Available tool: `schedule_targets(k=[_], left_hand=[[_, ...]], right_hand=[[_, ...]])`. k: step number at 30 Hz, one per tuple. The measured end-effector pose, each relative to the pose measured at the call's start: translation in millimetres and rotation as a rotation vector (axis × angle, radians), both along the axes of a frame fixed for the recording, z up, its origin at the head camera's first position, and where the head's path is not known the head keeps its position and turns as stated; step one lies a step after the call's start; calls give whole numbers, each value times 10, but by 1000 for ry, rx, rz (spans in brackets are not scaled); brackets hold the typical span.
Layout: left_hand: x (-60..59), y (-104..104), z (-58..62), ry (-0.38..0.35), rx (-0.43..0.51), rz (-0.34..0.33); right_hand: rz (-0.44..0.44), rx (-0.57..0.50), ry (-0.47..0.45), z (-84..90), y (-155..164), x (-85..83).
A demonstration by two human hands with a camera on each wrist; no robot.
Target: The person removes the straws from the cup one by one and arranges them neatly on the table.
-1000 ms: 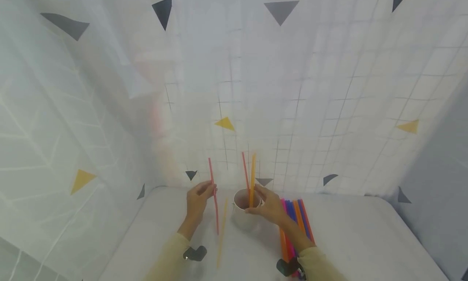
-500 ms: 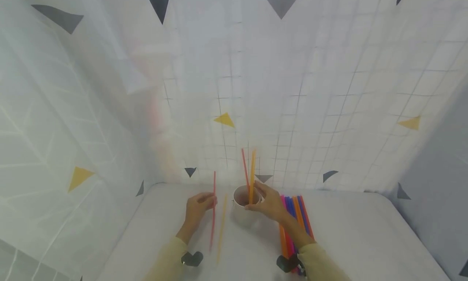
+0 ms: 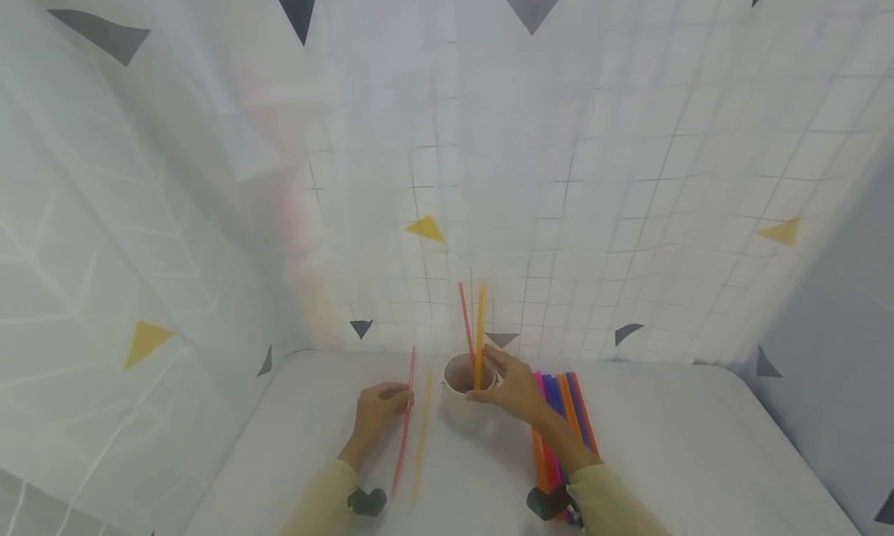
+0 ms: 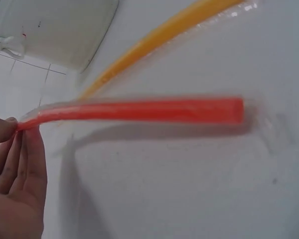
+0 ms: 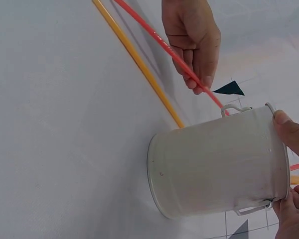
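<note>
- The left hand point(image 3: 373, 416) pinches a red straw point(image 3: 403, 427) near its far end, fingertips point(image 4: 10, 129) closed on it. The rest of the straw runs back toward the person, low over the table point(image 3: 670, 458).
- In the left wrist view the straw's free end hangs just above the white surface with a shadow under it, so it looks slightly lifted rather than lying flat; whether any part touches the table I cannot tell.
- A yellow straw point(image 3: 421, 435) lies flat on the table just beside the red one, between it and the cup point(image 3: 466, 404). No hand touches it.
- The right hand point(image 3: 513, 389) grips the white metal cup at its rim, thumb on one side and fingers point(image 5: 294, 137) curled over the other. The grip probably steadies the light cup, which tall straws could tip.
- The cup stands upright on the table, in the middle, near the backdrop. Small wire loops show at its rim in the right wrist view.
- Two straws already stand in the cup, one orange point(image 3: 479, 334) and one red point(image 3: 464, 319), leaning close together and rising well above the rim.
- A bundle of loose straws point(image 3: 566, 412), pink, blue, orange and red, lies on the table to the right of the cup, partly under the right forearm, within easy reach of that hand.
- A white curtain point(image 3: 628, 171) with grid lines and scattered triangles hangs behind and beside the table.
</note>
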State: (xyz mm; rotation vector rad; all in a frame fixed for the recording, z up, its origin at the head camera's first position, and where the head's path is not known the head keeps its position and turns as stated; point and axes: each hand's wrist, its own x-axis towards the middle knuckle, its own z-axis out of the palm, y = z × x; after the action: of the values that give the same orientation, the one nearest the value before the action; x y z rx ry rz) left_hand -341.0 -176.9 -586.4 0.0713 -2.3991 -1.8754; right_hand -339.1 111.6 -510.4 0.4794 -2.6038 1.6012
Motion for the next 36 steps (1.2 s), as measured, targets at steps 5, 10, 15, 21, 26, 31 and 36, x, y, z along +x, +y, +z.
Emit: schedule_targets(k=[5, 10, 15, 21, 26, 31, 36], left_hand=[[24, 19, -116, 10, -132, 44], [67, 60, -167, -19, -228, 81], [91, 86, -167, 10, -225, 64], [46, 91, -196, 38, -251, 47], [7, 114, -194, 68, -318, 35], [13, 166, -129, 72, -396, 18], [47, 208, -87, 14, -425, 21]], right_hand=[[-1, 1, 8, -10, -1, -1], [0, 17, 16, -10, 3, -2], [2, 13, -4, -8, 5, 2], [4, 22, 2, -4, 2, 9], [-3, 28, 5, -2, 2, 9], [0, 17, 23, -2, 7, 6], [3, 33, 24, -17, 9, 3]])
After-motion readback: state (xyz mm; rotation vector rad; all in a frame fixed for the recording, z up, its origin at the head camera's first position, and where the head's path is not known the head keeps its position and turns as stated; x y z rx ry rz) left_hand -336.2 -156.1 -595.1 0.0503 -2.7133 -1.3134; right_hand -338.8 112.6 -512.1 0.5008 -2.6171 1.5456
